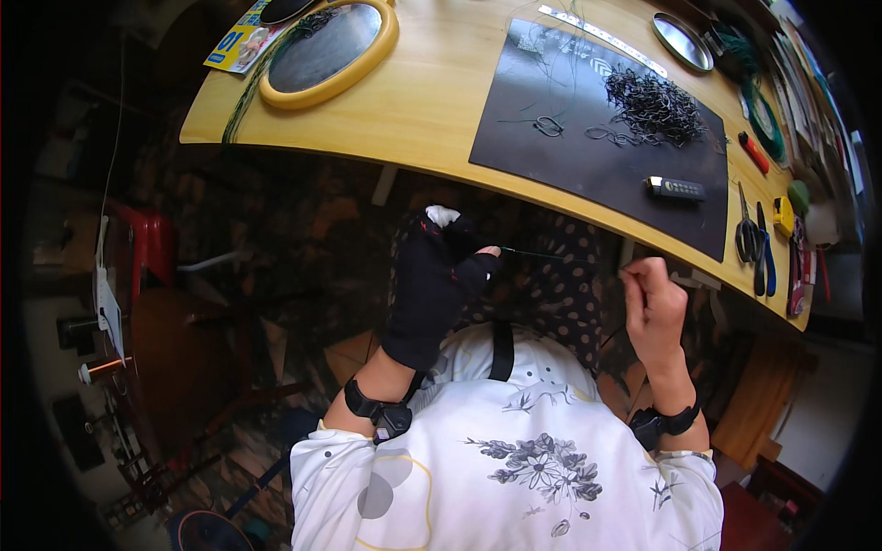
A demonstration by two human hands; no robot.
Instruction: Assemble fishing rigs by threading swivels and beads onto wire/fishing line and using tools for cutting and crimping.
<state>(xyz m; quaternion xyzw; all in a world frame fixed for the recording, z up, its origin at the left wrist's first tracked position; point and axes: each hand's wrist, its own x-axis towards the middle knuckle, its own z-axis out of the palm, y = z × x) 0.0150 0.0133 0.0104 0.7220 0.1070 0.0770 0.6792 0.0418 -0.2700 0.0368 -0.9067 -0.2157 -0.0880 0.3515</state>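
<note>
A thin green line (542, 253) is stretched between my two hands, above my lap and in front of the table edge. My left hand (441, 275), in a black glove with bare fingertips, is closed, and the line comes out at its thumb tip. White wrapping covers one of its fingertips. Whether it also pinches a small hook is hidden. My bare right hand (654, 301) is closed in a pinch on the line's other end, just off the table edge. On a dark mat (551, 83) lies a tangled pile of small dark hooks (654, 108).
The wooden table (432, 119) carries a yellow-rimmed oval tray (390, 41) with green strands. Scissors (746, 234), blue-handled pliers (765, 253), a red-orange tool (753, 152) and a black rectangular object (675, 189) lie rightward. A white ruler (602, 39) and round tin (683, 41) lie farther back.
</note>
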